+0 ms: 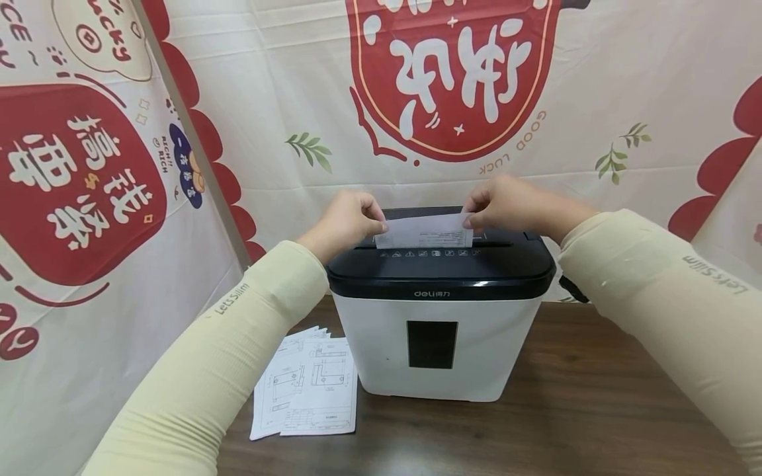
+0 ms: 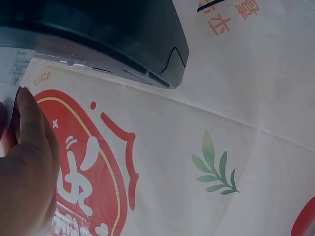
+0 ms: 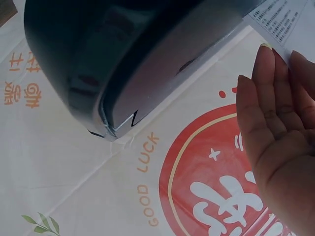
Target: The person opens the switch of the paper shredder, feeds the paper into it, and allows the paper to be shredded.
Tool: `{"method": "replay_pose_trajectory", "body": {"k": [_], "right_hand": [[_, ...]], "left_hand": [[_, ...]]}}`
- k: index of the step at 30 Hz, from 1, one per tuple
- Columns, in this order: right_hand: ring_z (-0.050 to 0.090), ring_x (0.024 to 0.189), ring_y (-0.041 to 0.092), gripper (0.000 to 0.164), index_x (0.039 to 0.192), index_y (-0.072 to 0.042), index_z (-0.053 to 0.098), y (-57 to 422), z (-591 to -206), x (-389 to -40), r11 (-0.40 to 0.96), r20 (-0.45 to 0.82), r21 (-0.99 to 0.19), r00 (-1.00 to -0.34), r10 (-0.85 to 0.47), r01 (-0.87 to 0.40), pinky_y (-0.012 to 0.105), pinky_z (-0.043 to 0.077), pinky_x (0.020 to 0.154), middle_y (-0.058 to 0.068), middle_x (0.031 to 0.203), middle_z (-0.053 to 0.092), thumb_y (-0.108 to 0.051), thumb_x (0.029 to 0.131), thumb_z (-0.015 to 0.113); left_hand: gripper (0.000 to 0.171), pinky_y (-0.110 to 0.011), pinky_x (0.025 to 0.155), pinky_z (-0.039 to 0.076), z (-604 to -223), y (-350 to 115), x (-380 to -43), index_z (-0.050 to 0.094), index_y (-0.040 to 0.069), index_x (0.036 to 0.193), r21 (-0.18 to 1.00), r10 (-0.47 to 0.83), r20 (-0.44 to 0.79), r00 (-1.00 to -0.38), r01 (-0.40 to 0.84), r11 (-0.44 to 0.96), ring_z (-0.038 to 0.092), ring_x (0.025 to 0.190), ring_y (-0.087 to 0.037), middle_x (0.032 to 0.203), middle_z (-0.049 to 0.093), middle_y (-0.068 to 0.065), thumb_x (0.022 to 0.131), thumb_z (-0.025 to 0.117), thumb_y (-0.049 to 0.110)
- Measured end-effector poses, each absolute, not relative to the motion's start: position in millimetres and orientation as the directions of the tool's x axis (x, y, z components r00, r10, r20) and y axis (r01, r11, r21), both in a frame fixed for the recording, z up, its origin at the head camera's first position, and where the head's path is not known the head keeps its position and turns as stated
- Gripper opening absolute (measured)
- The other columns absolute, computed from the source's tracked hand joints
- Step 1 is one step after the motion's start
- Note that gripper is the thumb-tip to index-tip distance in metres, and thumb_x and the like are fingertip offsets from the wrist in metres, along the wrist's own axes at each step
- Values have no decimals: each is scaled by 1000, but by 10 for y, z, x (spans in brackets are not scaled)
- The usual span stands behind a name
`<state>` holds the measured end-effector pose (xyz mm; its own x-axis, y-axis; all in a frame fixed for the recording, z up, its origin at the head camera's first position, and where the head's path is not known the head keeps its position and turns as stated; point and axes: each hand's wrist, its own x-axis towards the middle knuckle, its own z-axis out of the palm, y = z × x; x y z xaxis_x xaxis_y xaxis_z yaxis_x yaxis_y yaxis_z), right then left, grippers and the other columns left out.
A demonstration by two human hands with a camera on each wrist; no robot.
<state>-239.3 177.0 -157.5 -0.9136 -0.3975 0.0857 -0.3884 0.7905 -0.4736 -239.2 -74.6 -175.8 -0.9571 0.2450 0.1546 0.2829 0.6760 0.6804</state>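
A white paper shredder [image 1: 381, 344] with a black top stands on the brown table. A sheet of paper [image 1: 419, 231] with printed lines stands at the slot in its top, and its lower part is out of sight. My left hand [image 1: 352, 221] pinches the sheet's left edge between thumb and fingers. At the opposite edge, my right hand [image 1: 506, 206] pinches the paper the same way. The right wrist view shows the printed sheet [image 3: 283, 22] between the thumb and fingers of the right hand [image 3: 280, 128].
Several sheets with technical drawings [image 1: 321, 390] lie fanned on the table [image 1: 428, 436], left of the shredder. A white cloth [image 1: 250, 86] with red prints hangs close behind it. Another printed cloth [image 1: 119, 317] hangs on the left.
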Motion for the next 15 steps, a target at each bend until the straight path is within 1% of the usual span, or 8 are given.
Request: {"method": "replay_pose_trajectory", "body": {"k": [4, 7, 15], "right_hand": [[56, 80, 26, 10, 93, -3, 74, 1744, -1601, -2409, 809, 85, -425, -907, -411, -407, 43, 49, 76, 8, 81, 67, -10, 89, 69], [56, 79, 24, 9, 93, -2, 73, 1732, -1617, -2419, 813, 82, -405, -902, -423, -418, 43, 50, 77, 7, 80, 67, -8, 88, 69], [59, 81, 25, 14, 98, 0, 72, 1735, -1649, -2424, 807, 78, -421, -903, -423, -414, 48, 52, 81, 10, 86, 69, -6, 85, 71]], "left_hand": [[7, -32, 74, 49, -1804, -743, -2405, 67, 4, 84, 635, 259, 153, -954, 296, 713, 57, 87, -23, 95, 63, -9, 89, 68, 8], [6, -32, 75, 50, -1823, -735, -2415, 68, 3, 85, 615, 271, 158, -949, 310, 726, 57, 88, -23, 96, 63, -9, 89, 68, 7], [4, -31, 76, 50, -1832, -735, -2425, 67, 2, 86, 602, 286, 165, -944, 326, 729, 58, 86, -22, 92, 64, -9, 89, 68, 5]]}}
